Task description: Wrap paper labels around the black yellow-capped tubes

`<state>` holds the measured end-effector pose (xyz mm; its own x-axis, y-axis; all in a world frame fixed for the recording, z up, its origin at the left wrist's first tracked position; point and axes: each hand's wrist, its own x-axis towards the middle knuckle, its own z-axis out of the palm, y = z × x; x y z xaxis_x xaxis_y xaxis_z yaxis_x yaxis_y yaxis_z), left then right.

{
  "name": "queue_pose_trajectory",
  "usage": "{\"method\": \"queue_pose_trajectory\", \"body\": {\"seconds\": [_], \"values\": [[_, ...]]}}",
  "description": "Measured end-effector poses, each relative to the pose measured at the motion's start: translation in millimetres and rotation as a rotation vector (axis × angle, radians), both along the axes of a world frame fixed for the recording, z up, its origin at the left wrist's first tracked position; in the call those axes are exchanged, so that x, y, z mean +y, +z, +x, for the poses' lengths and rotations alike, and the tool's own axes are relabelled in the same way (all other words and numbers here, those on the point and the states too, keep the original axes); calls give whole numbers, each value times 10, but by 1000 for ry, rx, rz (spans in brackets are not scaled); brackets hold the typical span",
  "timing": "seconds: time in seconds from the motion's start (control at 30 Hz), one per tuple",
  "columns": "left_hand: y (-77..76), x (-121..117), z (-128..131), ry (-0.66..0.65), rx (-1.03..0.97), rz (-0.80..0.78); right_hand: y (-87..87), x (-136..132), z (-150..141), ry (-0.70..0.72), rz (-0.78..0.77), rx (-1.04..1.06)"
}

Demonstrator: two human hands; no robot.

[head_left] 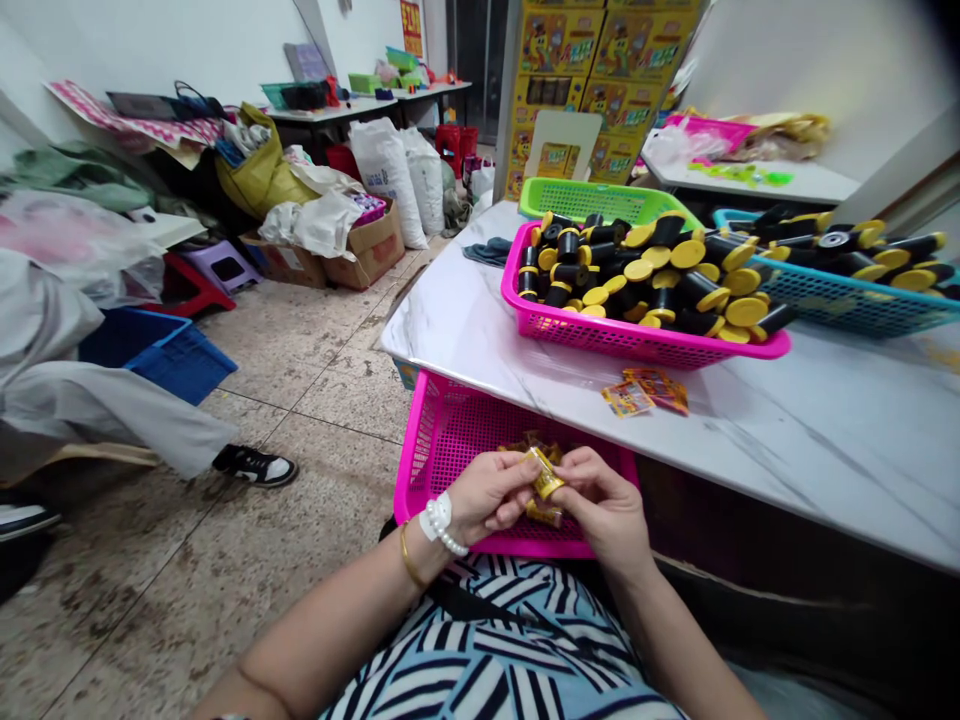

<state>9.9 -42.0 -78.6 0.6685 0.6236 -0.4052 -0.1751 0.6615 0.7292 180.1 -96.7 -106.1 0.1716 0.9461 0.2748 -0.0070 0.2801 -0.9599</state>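
Over the pink basket (409,470) in my lap, both my hands are closed on a small yellow printed cylinder (545,474). My left hand (491,492), with a white bead bracelet at the wrist, pinches its upper left side. The fingers and thumb of my right hand (606,503) press on its lower right end. More yellow and brown printed pieces (544,512) lie in the basket beneath, partly covered by my hands. On the table ahead, a pink basket (645,345) is heaped with black canisters with yellow lids (664,275).
Printed labels (646,392) lie near the edge of the white table (750,430). Behind are a green basket (600,195) and a blue basket (862,295) of canisters. Yellow cartons (562,45) are stacked farther back. At left, a seated person's leg (120,410) extends near a blue crate (161,350).
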Motion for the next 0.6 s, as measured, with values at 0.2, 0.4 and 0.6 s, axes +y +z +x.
{"method": "queue_pose_trajectory", "body": {"seconds": [0.2, 0.4, 0.6], "values": [[-15, 10, 56, 33, 34, -20, 30, 18, -1, -63, 43, -123], [-9, 25, 75, 39, 101, 63, 124, 31, -25, -77, 139, -294], [-19, 92, -41, 295, 229, 67, 812, 445, 832, -690, 316, -883]]}}
